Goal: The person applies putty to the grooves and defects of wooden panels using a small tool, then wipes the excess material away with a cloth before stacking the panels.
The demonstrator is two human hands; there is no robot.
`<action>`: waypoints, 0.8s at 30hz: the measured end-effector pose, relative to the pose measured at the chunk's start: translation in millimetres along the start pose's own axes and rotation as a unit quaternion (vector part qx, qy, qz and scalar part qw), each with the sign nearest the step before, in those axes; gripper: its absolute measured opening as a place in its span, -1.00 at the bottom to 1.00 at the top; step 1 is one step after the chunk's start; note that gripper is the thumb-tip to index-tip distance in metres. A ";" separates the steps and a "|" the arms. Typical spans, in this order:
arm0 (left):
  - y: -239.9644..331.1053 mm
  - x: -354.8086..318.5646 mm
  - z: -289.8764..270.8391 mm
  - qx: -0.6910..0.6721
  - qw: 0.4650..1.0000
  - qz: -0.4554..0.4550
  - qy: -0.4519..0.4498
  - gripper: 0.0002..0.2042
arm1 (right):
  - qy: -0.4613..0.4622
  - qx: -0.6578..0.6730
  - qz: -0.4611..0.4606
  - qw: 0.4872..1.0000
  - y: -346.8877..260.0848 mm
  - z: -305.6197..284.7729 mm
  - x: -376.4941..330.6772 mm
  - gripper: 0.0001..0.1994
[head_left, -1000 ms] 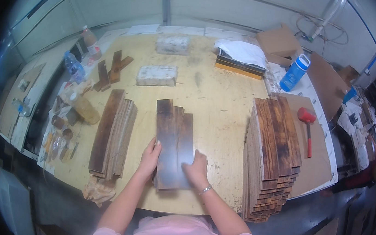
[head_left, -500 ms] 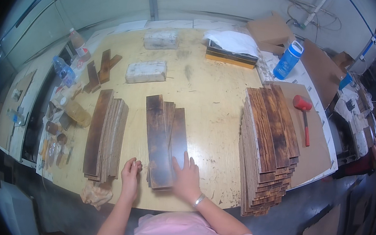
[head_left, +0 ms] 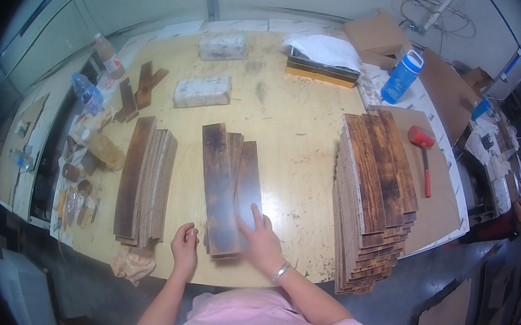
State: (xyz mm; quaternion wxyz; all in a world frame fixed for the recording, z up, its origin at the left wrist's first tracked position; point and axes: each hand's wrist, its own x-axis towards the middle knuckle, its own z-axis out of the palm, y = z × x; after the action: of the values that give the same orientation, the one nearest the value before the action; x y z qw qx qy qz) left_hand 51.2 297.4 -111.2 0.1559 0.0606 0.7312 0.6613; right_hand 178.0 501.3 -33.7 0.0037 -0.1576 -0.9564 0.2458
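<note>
My right hand point(head_left: 262, 245) lies on the right-hand plank of a small group of dark, scorched-looking wooden planks point(head_left: 221, 200), its fingers spread. Just left of that group, near the table's front edge, is my left hand point(head_left: 184, 248) with its fingers curled in. Whether anything is inside them is hidden. A row of similar planks point(head_left: 135, 177) stands to the left of it, with one broad brown face showing and the others on edge. At the right rises a tall stack of planks point(head_left: 371, 181) with streaky brown tops.
A red mallet point(head_left: 421, 137) lies on cardboard at the right. Farther back are a blue bottle point(head_left: 402, 77), a box with white cloth point(head_left: 323, 67) and two whitish blocks point(head_left: 203, 92). Bottles and jars point(head_left: 102, 150) line the left edge; a crumpled rag point(head_left: 133, 265) hangs in front.
The view has shifted slightly. My right hand stays on the right-hand plank, and my left hand remains curled beside the group, a little lower in view.
</note>
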 end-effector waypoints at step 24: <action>2.4 -4.4 -1.0 0.129 0.990 0.056 -0.005 -0.90 | 0.144 0.049 0.204 0.967 30.6 -17.5 32.8 -0.20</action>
State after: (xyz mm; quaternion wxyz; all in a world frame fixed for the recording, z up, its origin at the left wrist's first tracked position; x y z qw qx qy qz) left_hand 54.8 295.4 -108.1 0.1135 0.1242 0.8051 0.5687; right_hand 157.5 544.8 -35.0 0.0992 -0.3832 -0.8801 0.2623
